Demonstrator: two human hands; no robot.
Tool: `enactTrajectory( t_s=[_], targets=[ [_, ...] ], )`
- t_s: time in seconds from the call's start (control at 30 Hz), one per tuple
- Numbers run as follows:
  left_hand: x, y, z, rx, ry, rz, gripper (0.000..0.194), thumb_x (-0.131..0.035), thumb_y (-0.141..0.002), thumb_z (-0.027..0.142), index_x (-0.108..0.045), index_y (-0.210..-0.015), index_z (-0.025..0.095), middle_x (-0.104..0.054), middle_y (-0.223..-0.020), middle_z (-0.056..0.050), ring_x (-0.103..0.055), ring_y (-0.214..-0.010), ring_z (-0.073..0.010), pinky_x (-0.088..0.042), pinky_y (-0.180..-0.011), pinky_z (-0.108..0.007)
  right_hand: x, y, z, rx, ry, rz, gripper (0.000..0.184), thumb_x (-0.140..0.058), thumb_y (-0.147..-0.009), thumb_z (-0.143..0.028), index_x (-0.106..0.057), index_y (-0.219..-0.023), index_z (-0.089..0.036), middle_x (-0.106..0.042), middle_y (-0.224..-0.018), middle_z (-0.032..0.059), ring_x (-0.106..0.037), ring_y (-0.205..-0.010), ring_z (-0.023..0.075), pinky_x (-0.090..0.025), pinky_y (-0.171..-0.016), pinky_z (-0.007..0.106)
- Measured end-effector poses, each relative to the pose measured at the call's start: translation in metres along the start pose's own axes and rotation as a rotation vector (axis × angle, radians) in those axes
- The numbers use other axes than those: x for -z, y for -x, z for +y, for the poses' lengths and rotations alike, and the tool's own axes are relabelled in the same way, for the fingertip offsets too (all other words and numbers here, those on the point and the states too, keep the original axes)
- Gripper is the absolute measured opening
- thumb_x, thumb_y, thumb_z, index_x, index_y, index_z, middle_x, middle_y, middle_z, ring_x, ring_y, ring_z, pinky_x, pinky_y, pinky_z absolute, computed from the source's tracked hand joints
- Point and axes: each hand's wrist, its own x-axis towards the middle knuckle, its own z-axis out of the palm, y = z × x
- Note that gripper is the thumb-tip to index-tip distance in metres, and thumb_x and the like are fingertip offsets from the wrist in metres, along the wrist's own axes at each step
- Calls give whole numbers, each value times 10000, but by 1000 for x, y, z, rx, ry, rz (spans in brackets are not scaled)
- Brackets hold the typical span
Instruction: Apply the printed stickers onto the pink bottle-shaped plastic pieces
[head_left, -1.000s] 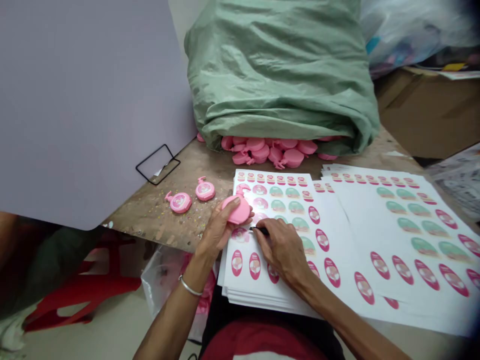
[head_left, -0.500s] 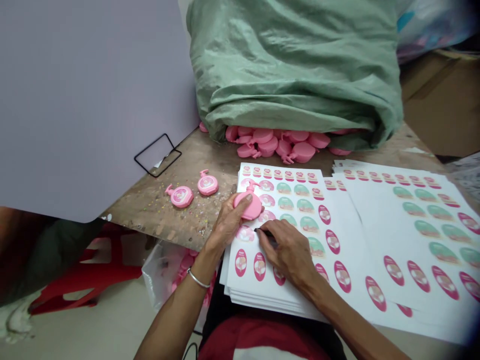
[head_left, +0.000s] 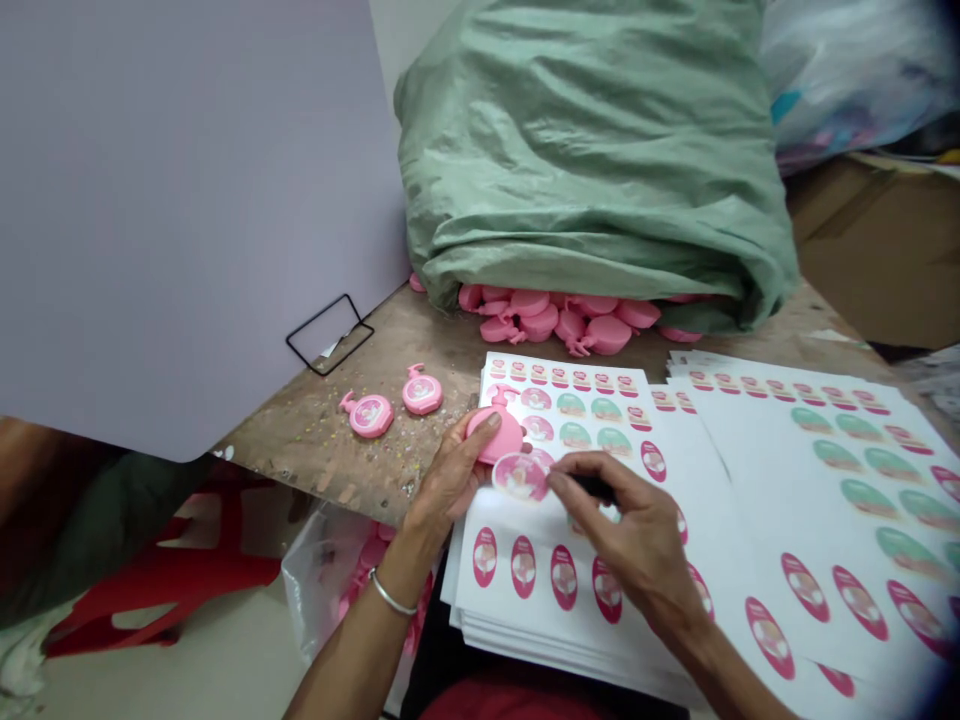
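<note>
My left hand (head_left: 448,470) is closed around a pink toy pump bottle (head_left: 495,434), thumb on its flat, bare face and nozzle pointing away from me. Between thumb and forefinger, my right hand (head_left: 626,515) pinches the edge of an oval pink sticker (head_left: 519,477), lifted just below the bottle. A dark, thin tool (head_left: 592,486) shows inside the right hand; its kind is unclear. Beneath both hands lies a stack of sticker sheets (head_left: 525,625) with pink and green labels. Two pump bottles bearing stickers, one nearer (head_left: 370,415) and one farther (head_left: 422,391), rest to the left.
A green sack (head_left: 592,150) stands at the back, with pink bottles (head_left: 538,322) spilling from under it. More sticker sheets (head_left: 757,480) lie on the right. A black wire frame (head_left: 330,334) is by the grey panel (head_left: 187,200). Below the table edge are a plastic bag (head_left: 319,560) and red stool (head_left: 172,580).
My right hand has peeled the oval pink sticker off the sheet and raised it towards the bottle. My left hand still holds the bottle. The view has shifted slightly.
</note>
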Motion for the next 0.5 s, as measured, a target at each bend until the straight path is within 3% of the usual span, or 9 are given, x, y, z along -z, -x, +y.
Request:
enactTrajectory(
  t_s=[0.13,0.23,0.5],
  targets=[
    [-15,14,4,28,16,24,479,-591,-866,508,-615,-1152,124,-676,-1128,-164,-682,-898,-264,-620,-642,-373,16,-26,2,-34,-53,-14,211,-662,-823,-400,-749,-900,-225,-746,-885,40,-646,-710,172,-517,-590,278],
    [-22,20,5,86,35,35,493,-494,-916,519,-611,-1182,121,-662,-1166,-183,-679,-936,-282,-623,-664,-401,17,-32,3,-9,-78,-32,189,-657,-834,-373,-756,-906,-229,-743,-901,40,-655,-780,183,-528,-647,291],
    [-29,24,3,77,40,5,449,-492,-932,483,-642,-1162,127,-688,-1136,-162,-676,-997,-278,-614,-767,-417,14,-30,6,77,-54,-39,180,-652,-847,-362,-747,-924,-230,-735,-861,40,-647,-786,187,-530,-723,335]
  ],
)
